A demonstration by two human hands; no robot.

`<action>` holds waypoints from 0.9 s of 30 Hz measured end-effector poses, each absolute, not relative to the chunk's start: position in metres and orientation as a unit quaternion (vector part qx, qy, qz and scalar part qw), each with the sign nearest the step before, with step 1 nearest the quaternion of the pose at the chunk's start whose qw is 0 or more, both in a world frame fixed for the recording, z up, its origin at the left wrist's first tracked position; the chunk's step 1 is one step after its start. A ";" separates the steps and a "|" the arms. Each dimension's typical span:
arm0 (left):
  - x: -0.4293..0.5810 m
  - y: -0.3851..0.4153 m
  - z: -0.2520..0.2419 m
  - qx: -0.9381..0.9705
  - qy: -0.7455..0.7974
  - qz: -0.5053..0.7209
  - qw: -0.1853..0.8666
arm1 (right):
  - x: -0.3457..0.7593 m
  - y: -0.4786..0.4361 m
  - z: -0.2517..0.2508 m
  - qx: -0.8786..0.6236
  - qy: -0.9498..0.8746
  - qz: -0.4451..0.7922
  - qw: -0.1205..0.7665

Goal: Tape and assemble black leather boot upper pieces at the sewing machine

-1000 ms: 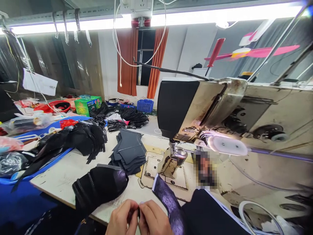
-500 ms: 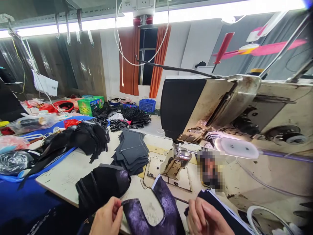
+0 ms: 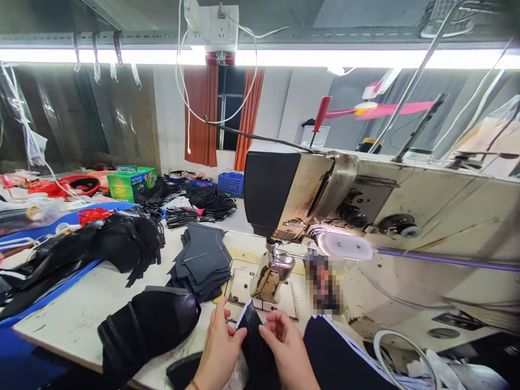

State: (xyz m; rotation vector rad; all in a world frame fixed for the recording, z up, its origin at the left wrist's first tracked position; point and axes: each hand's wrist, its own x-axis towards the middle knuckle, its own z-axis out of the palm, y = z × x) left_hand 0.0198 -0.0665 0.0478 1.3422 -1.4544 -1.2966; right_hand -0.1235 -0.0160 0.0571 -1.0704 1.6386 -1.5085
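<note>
- Where the pale, scuffed bench [image 3: 60, 319] ends at the left, a black, banded fabric piece with a rounded end [image 3: 146, 322] lies over its front edge; behind it, further right, sits a stack of dark grey, flared flat pieces [image 3: 205, 260].
- Next comes the left hand [image 3: 219, 346], thumb against the white-edged side of a smooth black piece with a narrow tip [image 3: 255, 355], forefinger raised apart. Whether its other fingers close behind the material, I cannot tell. Light pressure should suit; a hard squeeze could crease that edge.
- Between both hands, low in the middle, the piece rises before the worn metal post [image 3: 268, 281] of the sewing machine. It looks thin and pliable, softly shiny near the tip, its lower end running out of view.
- Beside it, the right hand [image 3: 288, 352] pinches the opposite edge between thumb and fingers. Both thumbs sit nearly level, which should help keep tension even and the tip flat.
- Furthest right, black sheets with white edges [image 3: 341, 352] lie just beside the right hand.
</note>
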 end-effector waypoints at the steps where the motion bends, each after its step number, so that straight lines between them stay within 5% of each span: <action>1: 0.019 -0.066 0.048 0.521 -0.550 -0.527 0.386 | -0.124 -0.011 0.060 -0.403 0.616 -0.586 0.339; 8: 0.023 -0.050 0.062 0.416 -0.479 -0.677 0.373 | -0.132 -0.002 0.086 -0.379 0.590 -0.583 0.410; 20: 0.033 -0.024 0.069 0.385 -0.446 -0.719 0.369 | -0.122 0.007 0.094 -0.380 0.577 -0.575 0.439; 22: 0.034 -0.026 0.071 0.385 -0.445 -0.713 0.380 | -0.122 0.013 0.091 -0.396 0.601 -0.585 0.375; 27: 0.032 -0.028 0.073 0.415 -0.468 -0.663 0.411 | -0.102 0.033 0.087 -0.553 0.598 -0.579 -0.014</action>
